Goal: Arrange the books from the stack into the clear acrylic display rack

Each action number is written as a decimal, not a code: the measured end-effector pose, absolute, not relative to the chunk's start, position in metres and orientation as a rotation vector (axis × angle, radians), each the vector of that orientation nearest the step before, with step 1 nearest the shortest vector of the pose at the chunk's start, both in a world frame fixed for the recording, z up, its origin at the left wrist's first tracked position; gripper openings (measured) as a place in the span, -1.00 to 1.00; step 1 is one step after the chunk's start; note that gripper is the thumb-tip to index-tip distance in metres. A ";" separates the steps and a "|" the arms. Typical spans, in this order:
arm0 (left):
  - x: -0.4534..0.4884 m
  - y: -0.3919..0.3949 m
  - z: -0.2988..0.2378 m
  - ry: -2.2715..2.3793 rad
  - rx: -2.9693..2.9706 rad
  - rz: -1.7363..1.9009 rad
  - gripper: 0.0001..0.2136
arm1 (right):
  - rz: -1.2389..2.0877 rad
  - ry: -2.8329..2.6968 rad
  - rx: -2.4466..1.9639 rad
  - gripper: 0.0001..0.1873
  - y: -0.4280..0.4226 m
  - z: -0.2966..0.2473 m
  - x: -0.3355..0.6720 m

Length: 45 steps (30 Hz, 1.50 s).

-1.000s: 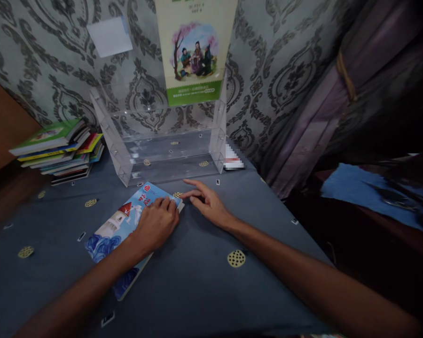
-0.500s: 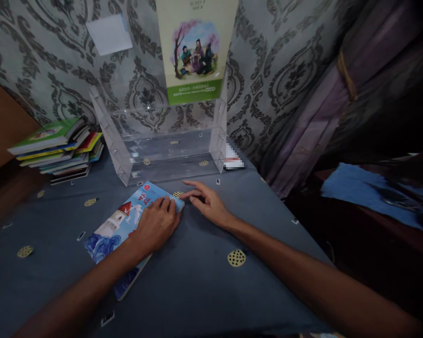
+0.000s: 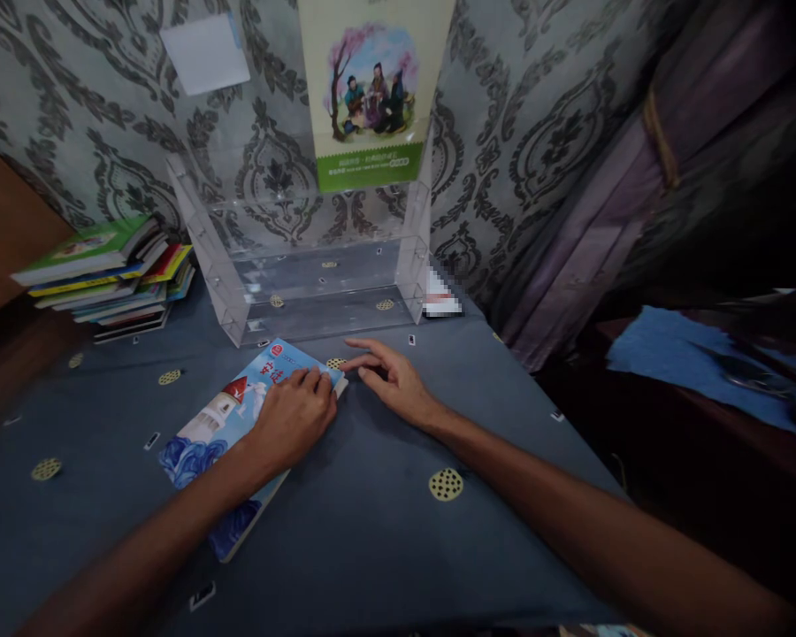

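We logged a slim paperback book with a glossy blue cover showing a red-roofed white tower and dark blue waves (image 3: pixel 222 411), lying flat on a grey-blue cloth with yellow pineapple prints (image 3: pixel 371 531). Its long axis ran obliquely, from the near left to the far right. The left hand (image 3: pixel 296 411) was the nearer one: it lay palm down over the cover's right long side, fingers together and slightly bent toward the far end; with the thumb hidden, we could not tell whether it gripped or only rested. Most of the cover thus lay to the left of that hand. The right hand (image 3: pixel 394 380) was empty, fingers spread, just right of the far right corner; fingertip contact could not be confirmed. Beyond the far end, we noted a clear acrylic tiered stand (image 3: pixel 216 274), with a pale cream-green illustrated book (image 3: pixel 375 88) upright on its upper part. Farther left, we recorded an uneven stack of multicoloured books (image 3: pixel 112 274), well apart from both hands.
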State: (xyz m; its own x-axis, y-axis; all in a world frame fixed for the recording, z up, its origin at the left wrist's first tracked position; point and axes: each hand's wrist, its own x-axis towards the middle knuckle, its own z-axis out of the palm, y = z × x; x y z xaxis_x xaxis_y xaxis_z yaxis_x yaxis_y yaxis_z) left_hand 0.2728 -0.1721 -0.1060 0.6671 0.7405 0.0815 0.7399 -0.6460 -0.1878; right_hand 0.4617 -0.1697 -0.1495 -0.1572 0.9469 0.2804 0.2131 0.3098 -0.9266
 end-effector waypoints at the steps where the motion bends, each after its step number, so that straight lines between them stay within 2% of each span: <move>1: 0.273 -0.172 -0.106 -1.205 -2.679 0.011 -0.73 | 0.945 -1.603 -1.079 -0.52 -0.170 -0.150 0.462; 11: 0.275 -0.173 -0.098 -1.233 -2.706 0.126 -0.70 | 0.943 -1.607 -1.090 -0.51 -0.169 -0.150 0.462; 32: 0.271 -0.172 -0.098 -1.173 -2.714 0.066 -0.71 | 0.950 -1.625 -1.112 -0.54 -0.170 -0.147 0.462; 45: 0.271 -0.173 -0.096 -1.199 -2.747 0.095 -0.74 | 0.801 -1.689 -1.129 -0.55 -0.177 -0.143 0.461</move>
